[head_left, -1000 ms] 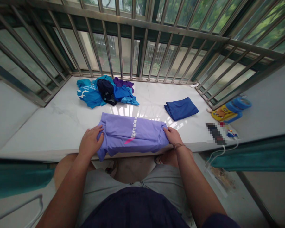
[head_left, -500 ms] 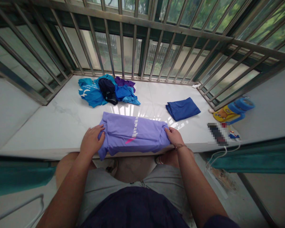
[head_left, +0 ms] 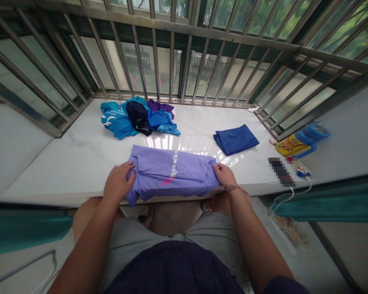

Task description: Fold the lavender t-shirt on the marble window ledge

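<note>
A lavender T-shirt (head_left: 153,163) with white lettering and a pink mark lies folded into a wide strip along the front edge of the white marble sill; its near side hangs over the edge. My left hand (head_left: 119,179) grips the shirt's left end, thumb toward me and fingers on top. At the right end, my right hand (head_left: 225,174) pinches the corner between thumb and fingers, some of which are hidden. Behind the shirt to the right lies a neatly folded dark blue cloth (head_left: 236,139).
A rumpled pile of blue, navy and purple clothes (head_left: 138,116) lies at the back left of the sill (head_left: 79,163). At right are a blue and yellow bottle (head_left: 300,141) and a blurred-out device (head_left: 281,171) with a white cable. Metal bars (head_left: 190,69) line the window behind.
</note>
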`<state>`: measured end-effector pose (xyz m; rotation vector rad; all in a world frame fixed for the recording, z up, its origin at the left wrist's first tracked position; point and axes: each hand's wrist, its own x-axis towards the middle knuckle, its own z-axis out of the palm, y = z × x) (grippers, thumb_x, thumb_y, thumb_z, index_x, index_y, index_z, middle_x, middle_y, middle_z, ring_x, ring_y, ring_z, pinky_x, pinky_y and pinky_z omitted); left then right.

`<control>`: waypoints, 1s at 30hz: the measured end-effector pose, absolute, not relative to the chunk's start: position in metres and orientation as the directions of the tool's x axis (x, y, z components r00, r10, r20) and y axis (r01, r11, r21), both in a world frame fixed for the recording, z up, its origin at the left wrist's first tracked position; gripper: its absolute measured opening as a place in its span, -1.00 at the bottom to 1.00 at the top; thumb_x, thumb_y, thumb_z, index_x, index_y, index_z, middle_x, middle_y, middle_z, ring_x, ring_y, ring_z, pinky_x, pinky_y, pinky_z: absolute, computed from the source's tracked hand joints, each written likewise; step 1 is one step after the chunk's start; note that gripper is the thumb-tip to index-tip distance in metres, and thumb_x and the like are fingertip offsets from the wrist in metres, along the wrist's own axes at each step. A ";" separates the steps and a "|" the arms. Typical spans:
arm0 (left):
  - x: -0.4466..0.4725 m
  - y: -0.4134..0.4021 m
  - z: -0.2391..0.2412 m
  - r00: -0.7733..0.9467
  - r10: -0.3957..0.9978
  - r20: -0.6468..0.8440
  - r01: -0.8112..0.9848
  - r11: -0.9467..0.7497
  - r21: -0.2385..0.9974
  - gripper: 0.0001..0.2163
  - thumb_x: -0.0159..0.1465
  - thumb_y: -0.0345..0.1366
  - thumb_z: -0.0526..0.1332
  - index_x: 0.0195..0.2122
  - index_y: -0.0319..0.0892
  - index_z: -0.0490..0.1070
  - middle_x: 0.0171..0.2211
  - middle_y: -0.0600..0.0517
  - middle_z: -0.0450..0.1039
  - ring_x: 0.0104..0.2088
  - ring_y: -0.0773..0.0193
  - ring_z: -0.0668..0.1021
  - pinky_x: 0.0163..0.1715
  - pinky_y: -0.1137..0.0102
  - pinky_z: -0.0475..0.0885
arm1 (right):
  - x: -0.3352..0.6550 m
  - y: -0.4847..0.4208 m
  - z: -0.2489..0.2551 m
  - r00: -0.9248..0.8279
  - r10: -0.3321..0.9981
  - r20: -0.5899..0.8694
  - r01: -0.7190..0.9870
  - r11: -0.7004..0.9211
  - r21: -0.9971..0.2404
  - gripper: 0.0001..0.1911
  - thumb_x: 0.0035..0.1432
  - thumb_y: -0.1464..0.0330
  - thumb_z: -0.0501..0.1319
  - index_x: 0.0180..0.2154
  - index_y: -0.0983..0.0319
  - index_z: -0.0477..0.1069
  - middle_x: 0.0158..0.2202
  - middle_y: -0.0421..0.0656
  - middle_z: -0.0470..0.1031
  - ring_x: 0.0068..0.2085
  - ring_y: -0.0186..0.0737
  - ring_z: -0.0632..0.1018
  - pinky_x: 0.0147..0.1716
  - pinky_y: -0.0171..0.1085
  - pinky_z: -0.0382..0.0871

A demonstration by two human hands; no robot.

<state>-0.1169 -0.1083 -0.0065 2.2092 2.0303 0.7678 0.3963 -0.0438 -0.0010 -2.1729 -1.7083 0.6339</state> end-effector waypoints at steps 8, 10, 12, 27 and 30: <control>-0.117 -0.108 -0.006 0.031 0.941 0.338 0.923 -0.156 0.352 -0.67 0.51 -0.16 0.11 0.13 -0.12 0.59 0.32 -0.19 0.60 0.33 -0.15 0.60 0.43 -0.21 0.35 | 0.396 -0.046 -0.001 0.169 0.972 -0.165 0.830 -0.231 -0.507 -0.58 0.54 -0.01 0.29 -0.02 0.23 0.59 -0.05 -0.11 0.65 -0.11 -0.14 0.66 -0.01 -0.09 0.61; -0.117 -0.108 -0.006 0.037 0.939 0.341 0.924 -0.162 0.347 -0.66 0.52 -0.16 0.11 0.13 -0.13 0.59 0.32 -0.19 0.60 0.33 -0.17 0.61 0.42 -0.22 0.36 | 0.396 -0.046 -0.001 0.165 0.972 -0.166 0.830 -0.228 -0.509 -0.57 0.54 -0.01 0.28 -0.03 0.23 0.59 -0.05 -0.10 0.66 -0.10 -0.14 0.66 0.00 -0.08 0.60; -0.117 -0.108 -0.006 0.037 0.939 0.343 0.924 -0.163 0.345 -0.66 0.51 -0.16 0.11 0.13 -0.14 0.59 0.32 -0.20 0.60 0.33 -0.17 0.61 0.42 -0.22 0.36 | 0.396 -0.046 0.000 0.163 0.972 -0.168 0.831 -0.227 -0.509 -0.57 0.54 -0.02 0.28 -0.02 0.23 0.60 -0.05 -0.10 0.66 -0.10 -0.13 0.67 0.01 -0.07 0.60; -0.116 -0.109 -0.004 0.024 0.942 0.334 0.918 -0.154 0.366 -0.67 0.51 -0.17 0.11 0.12 -0.09 0.61 0.31 -0.18 0.61 0.33 -0.15 0.60 0.44 -0.19 0.35 | 0.396 -0.046 -0.001 0.172 0.973 -0.156 0.849 -0.227 -0.478 -0.64 0.55 0.07 0.31 0.06 0.23 0.59 0.04 -0.07 0.65 -0.05 -0.12 0.67 0.02 -0.06 0.64; -0.116 -0.109 -0.004 0.023 0.940 0.339 0.917 -0.155 0.368 -0.67 0.51 -0.16 0.11 0.12 -0.10 0.60 0.31 -0.19 0.61 0.32 -0.15 0.61 0.43 -0.18 0.36 | 0.395 -0.047 0.000 0.174 0.973 -0.153 0.847 -0.227 -0.480 -0.63 0.54 0.06 0.31 0.04 0.23 0.59 0.03 -0.07 0.65 -0.04 -0.12 0.67 0.03 -0.06 0.63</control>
